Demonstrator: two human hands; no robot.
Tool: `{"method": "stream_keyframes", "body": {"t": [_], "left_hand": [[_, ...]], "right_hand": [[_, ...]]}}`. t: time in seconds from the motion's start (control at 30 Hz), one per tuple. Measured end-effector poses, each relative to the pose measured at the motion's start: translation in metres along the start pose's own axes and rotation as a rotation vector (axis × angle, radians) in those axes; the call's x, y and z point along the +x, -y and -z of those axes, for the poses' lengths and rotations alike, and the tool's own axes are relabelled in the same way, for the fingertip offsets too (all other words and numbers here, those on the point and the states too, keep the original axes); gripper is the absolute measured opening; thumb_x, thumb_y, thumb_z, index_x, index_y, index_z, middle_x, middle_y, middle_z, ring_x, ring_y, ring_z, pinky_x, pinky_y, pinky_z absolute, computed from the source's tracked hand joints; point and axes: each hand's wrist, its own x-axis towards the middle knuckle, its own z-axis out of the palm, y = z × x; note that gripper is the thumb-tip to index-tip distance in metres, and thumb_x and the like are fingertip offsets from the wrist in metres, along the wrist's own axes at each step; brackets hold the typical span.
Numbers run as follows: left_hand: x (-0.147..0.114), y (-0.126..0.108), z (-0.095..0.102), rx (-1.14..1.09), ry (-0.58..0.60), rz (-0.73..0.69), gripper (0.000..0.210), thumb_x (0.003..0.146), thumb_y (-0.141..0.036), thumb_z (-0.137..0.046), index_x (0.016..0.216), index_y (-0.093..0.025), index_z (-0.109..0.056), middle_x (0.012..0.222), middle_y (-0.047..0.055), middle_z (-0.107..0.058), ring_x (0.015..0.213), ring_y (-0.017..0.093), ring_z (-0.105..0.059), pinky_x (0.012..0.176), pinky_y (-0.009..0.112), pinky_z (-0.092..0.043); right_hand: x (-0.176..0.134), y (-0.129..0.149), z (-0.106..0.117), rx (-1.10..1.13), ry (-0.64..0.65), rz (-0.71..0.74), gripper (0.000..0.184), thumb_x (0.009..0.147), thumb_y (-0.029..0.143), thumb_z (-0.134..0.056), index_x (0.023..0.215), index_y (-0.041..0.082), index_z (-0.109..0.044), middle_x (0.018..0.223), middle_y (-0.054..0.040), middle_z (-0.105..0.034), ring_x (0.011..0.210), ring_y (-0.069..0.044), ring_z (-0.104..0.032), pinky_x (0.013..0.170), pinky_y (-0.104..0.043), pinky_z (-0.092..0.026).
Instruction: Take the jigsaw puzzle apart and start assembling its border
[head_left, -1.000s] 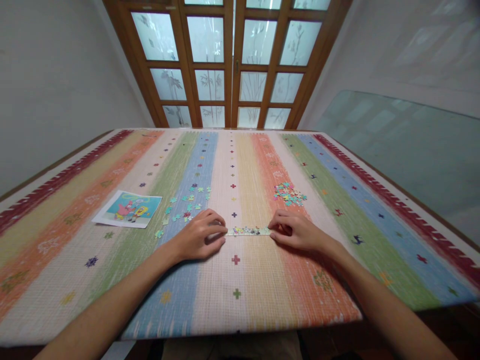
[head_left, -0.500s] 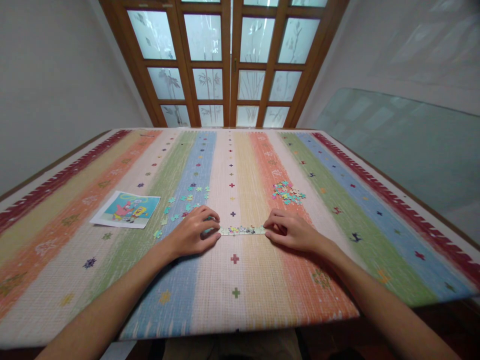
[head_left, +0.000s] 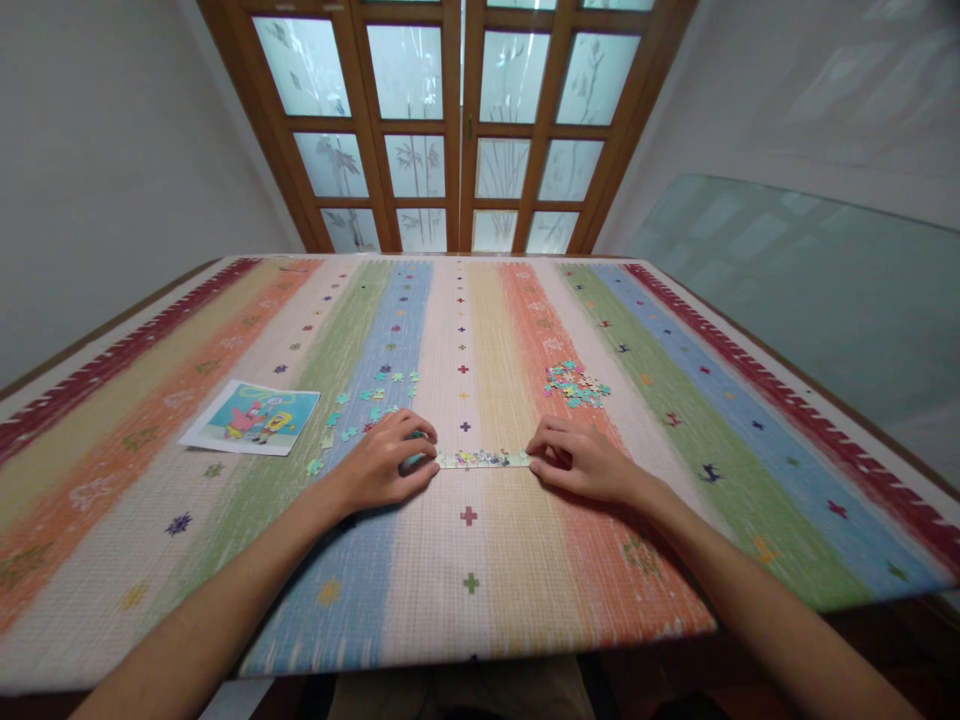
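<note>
A narrow strip of joined jigsaw puzzle pieces [head_left: 484,460] lies crosswise on the tablecloth, straight in front of me. At its left end is my left hand [head_left: 394,460], its fingers curled and closed on that end. My right hand [head_left: 581,460] pinches the opposite end between thumb and fingers. Loose puzzle pieces [head_left: 346,432] are spread beyond and to the left of my left hand, some partly hidden behind it. Past my right hand sits a small heap of puzzle pieces [head_left: 576,385].
A printed cartoon picture [head_left: 255,418] lies on the left of the table. The striped tablecloth [head_left: 517,580] covers the tabletop. Wooden doors with glass panes [head_left: 461,150] stand beyond the far edge, and a pale glass-like panel [head_left: 810,290] is at the right.
Both hands keep their hold on the strip's ends, with only a very slight shift. The loose pieces and the picture stay where they were.
</note>
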Motion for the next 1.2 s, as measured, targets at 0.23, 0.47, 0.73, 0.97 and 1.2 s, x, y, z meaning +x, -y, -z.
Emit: {"method": "stream_keyframes", "body": {"t": [0.23,0.47,0.73,0.97,1.2], "left_hand": [[0.0005,-0.0014,0.0008,-0.002,0.000,0.000,0.010,0.096,-0.025,-0.062,0.090,-0.021,-0.069,0.102,0.007,-0.070,0.096,0.024,-0.062,0.086,0.042,-0.049],[0.0013,-0.0021,0.0009,-0.002,0.009,-0.001,0.011,0.096,-0.026,-0.061,0.090,-0.021,-0.069,0.102,0.006,-0.070,0.096,0.023,-0.062,0.087,0.041,-0.048],[0.0003,-0.0010,-0.0003,-0.003,0.004,0.004,0.010,0.096,-0.025,-0.061,0.090,-0.021,-0.068,0.102,0.006,-0.070,0.096,0.023,-0.062,0.089,0.041,-0.048],[0.0001,0.0002,-0.0011,0.000,0.010,0.002,0.010,0.096,-0.025,-0.061,0.090,-0.021,-0.068,0.100,0.006,-0.070,0.095,0.023,-0.063,0.086,0.040,-0.048],[0.0002,-0.0001,-0.0006,0.003,-0.002,-0.013,0.009,0.096,-0.025,-0.062,0.090,-0.021,-0.068,0.099,0.006,-0.071,0.093,0.022,-0.063,0.085,0.039,-0.048]], "right_hand": [[-0.0004,-0.0003,0.0001,0.000,0.000,-0.003,0.005,0.092,0.019,-0.060,0.090,0.020,-0.065,0.086,-0.0043,-0.062,0.069,-0.016,-0.057,0.065,-0.031,-0.044],[0.0002,0.0005,0.0001,-0.009,-0.007,0.007,0.006,0.093,0.022,-0.061,0.090,0.020,-0.066,0.085,-0.0042,-0.062,0.069,-0.016,-0.057,0.065,-0.030,-0.044],[0.0009,-0.0003,-0.0048,-0.026,-0.027,0.073,0.016,0.095,0.019,-0.057,0.092,0.020,-0.073,0.086,-0.0060,-0.064,0.070,-0.016,-0.060,0.066,-0.031,-0.046],[0.0007,-0.0015,-0.0051,-0.071,-0.008,0.084,0.017,0.096,0.019,-0.057,0.092,0.021,-0.074,0.087,-0.0074,-0.065,0.074,-0.018,-0.061,0.069,-0.032,-0.048],[-0.0009,-0.0007,-0.0077,-0.090,-0.002,0.106,0.023,0.099,0.024,-0.053,0.089,0.019,-0.075,0.085,-0.0068,-0.064,0.069,-0.016,-0.060,0.065,-0.030,-0.045]]}}
